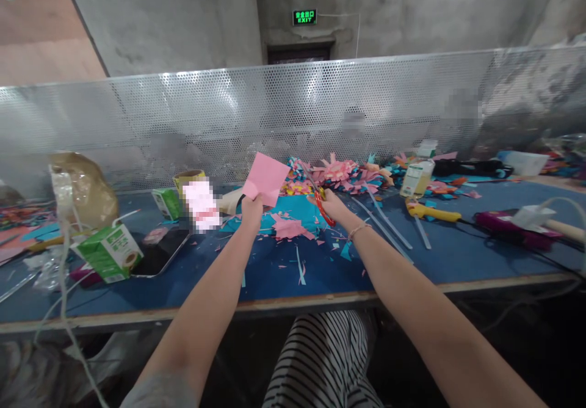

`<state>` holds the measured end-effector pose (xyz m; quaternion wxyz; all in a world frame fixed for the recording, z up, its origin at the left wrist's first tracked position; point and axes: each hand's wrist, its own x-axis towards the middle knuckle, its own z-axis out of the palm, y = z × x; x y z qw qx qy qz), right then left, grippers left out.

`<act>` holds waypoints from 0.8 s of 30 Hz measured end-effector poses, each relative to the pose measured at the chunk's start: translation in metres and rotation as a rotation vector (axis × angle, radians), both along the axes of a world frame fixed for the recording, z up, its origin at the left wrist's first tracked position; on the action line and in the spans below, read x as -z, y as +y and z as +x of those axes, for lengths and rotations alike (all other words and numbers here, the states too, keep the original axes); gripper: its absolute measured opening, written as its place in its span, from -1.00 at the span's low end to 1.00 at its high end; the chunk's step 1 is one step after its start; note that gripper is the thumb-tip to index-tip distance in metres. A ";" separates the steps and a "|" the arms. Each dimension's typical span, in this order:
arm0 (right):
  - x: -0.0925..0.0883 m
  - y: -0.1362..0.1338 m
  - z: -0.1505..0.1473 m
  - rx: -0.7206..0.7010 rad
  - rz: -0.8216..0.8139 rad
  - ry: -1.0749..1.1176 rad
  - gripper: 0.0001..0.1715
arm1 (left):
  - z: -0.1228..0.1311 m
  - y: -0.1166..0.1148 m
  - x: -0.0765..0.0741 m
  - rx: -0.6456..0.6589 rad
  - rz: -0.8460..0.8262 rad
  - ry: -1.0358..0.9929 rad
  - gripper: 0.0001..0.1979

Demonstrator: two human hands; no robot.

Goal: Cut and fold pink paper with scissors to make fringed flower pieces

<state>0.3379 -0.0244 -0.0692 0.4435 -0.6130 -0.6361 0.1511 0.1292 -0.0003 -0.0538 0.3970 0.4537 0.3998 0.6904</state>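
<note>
My left hand (pixel 252 207) pinches the lower corner of a square of pink paper (pixel 268 179), raised above the table. To its right, my right hand (pixel 330 205) grips red-orange-handled scissors (pixel 325 211), whose blades point up and left, apart from the paper. Below and between the hands lies blue paper (pixel 297 208) with a cut pink piece (pixel 289 228) on top. Behind them is a heap of fringed pink, blue and yellow paper (pixel 336 170).
On the left stand green-and-white drink cartons (pixel 110 252), a lit phone (pixel 201 205) and a dark tablet-like slab (pixel 160 254). To the right are a bottle of yellowish liquid (pixel 416 176), a yellow glue gun (pixel 434 212) and glue sticks (pixel 383 231). A perforated metal panel (pixel 389 102) runs behind.
</note>
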 end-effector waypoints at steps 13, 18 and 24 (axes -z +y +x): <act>0.004 -0.002 -0.005 -0.103 -0.098 -0.362 -0.48 | 0.001 -0.004 0.002 0.079 0.014 0.062 -0.75; 0.002 -0.006 -0.008 -0.168 -0.078 -0.317 -0.50 | 0.003 -0.008 0.002 0.147 0.018 0.065 -0.70; -0.006 -0.015 -0.010 -0.208 -0.062 -0.290 -0.54 | 0.002 -0.006 0.001 0.148 0.004 0.053 -0.72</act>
